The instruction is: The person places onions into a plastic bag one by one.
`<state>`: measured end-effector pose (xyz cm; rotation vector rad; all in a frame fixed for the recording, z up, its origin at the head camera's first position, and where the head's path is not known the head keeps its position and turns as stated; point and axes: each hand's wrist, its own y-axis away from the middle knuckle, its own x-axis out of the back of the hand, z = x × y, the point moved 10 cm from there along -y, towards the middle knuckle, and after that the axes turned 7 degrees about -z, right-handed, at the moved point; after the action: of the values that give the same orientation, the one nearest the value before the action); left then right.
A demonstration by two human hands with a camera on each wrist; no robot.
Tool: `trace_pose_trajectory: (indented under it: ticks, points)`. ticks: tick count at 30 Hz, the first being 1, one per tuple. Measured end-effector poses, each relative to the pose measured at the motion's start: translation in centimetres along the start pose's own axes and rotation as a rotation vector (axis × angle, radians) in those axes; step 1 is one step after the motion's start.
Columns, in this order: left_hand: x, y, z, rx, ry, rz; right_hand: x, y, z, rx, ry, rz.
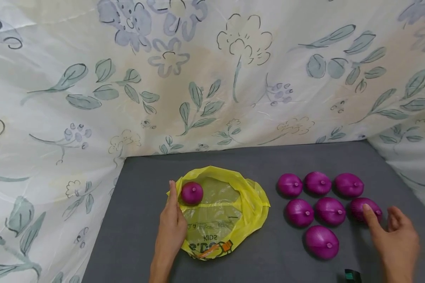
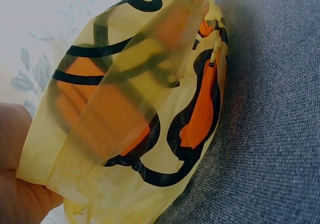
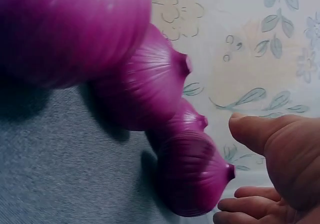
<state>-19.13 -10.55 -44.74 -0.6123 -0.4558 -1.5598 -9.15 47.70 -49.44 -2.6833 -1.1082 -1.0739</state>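
Observation:
A yellow plastic bag [image 1: 230, 220] lies open on the grey mat [image 1: 145, 177], with one purple onion [image 1: 192, 193] inside near its left rim. My left hand [image 1: 172, 204] lies with straight fingers along the bag's left edge; the left wrist view shows the printed bag [image 2: 135, 108] against my palm [image 2: 15, 184]. Several purple onions [image 1: 330, 210] sit in rows to the right. My right hand [image 1: 382, 220] is spread open, its index fingertip at the rightmost onion [image 1: 361, 206]. In the right wrist view that onion [image 3: 192, 179] is just left of my open right hand [image 3: 260, 184].
A floral cloth [image 1: 212, 78] hangs behind the mat and drapes down both sides. A small dark teal object [image 1: 352, 276] shows at the bottom edge near my right wrist. Bare mat lies between the bag and the onions.

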Motion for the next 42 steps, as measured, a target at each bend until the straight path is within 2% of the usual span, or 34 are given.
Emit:
trace_pose_trajectory:
  ticks: [7, 14, 21, 24, 30, 36, 38, 42]
  points:
    - [0.0, -0.2, -0.1, 0.010, 0.007, -0.022, -1.1, -0.4, 1.1, -0.055, 0.003, -0.034]
    - [0.4, -0.2, 0.1, -0.014, -0.005, 0.003, -1.9, -0.6, 1.0, -0.049, -0.018, -0.067]
    - [0.5, -0.1, 0.0, -0.032, -0.014, 0.005, -2.2, -0.4, 1.3, -0.079, -0.052, -0.073]
    - [0.6, 0.0, 0.0, -0.039, -0.010, 0.003, -2.3, -0.2, 1.6, -0.104, -0.102, -0.058]
    - [0.5, -0.1, 0.1, -0.053, -0.007, 0.002, -1.1, 0.5, 2.0, -0.124, -0.170, 0.020]
    - [0.6, -0.1, 0.2, -0.048, -0.009, 0.000, 0.2, 1.4, 0.4, -0.081, -0.215, 0.070]
    - [0.6, -0.1, 0.1, -0.044, -0.008, -0.003, 0.7, 1.7, -0.4, -0.049, -0.267, 0.085]
    - [0.7, -0.1, 0.2, -0.045, -0.011, -0.002, 1.6, 2.4, -2.1, 0.016, -0.486, 0.096]
